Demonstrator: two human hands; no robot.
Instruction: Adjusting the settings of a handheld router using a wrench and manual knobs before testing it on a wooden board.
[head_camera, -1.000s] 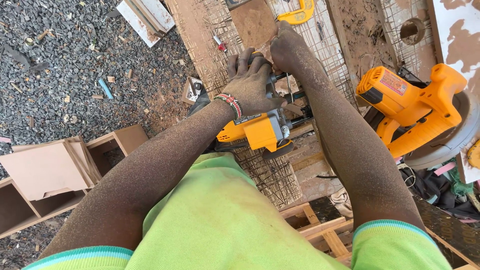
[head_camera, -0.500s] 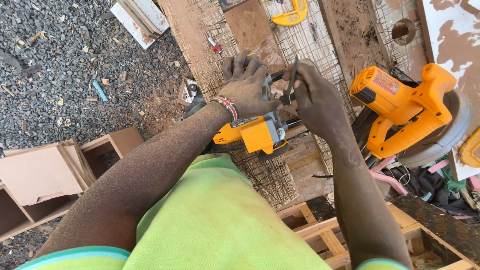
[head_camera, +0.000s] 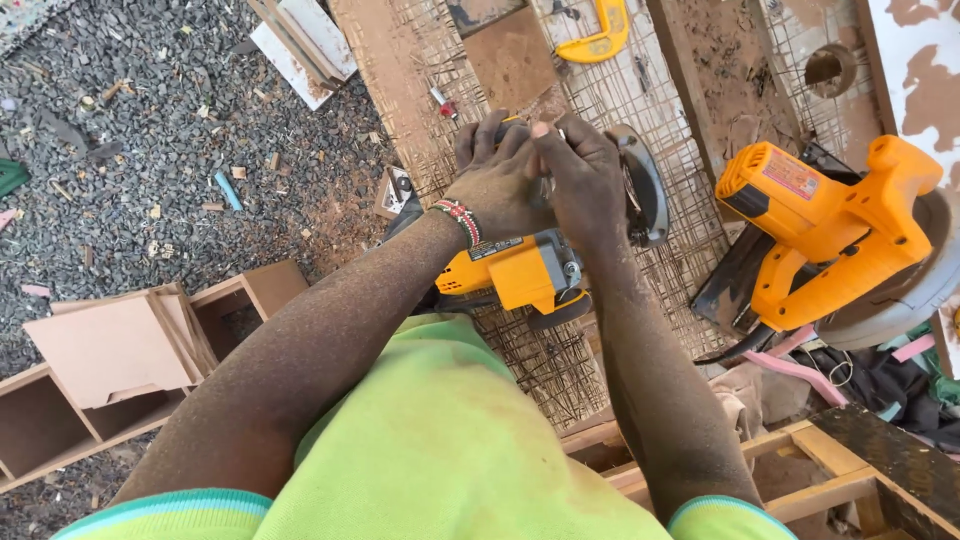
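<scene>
On the gravel at far left lie open wooden boxes (head_camera: 120, 370), light and stiff by the look of them. At centre, our left hand (head_camera: 500, 185) and right hand (head_camera: 585, 180) close together over the top of a yellow saw (head_camera: 525, 270) resting on the wire-mesh tabletop (head_camera: 560, 370); our fingers are curled tight around something small at its upper end, though we cannot tell what. We judge the saw heavy, rigid and dusty enough to slip, best taken by its body and kept clear of the round blade guard (head_camera: 645, 195). A dark rectangular label runs across its yellow housing. To the right sits a larger orange saw (head_camera: 830, 235), carrying a pale rectangular label on its motor end.
</scene>
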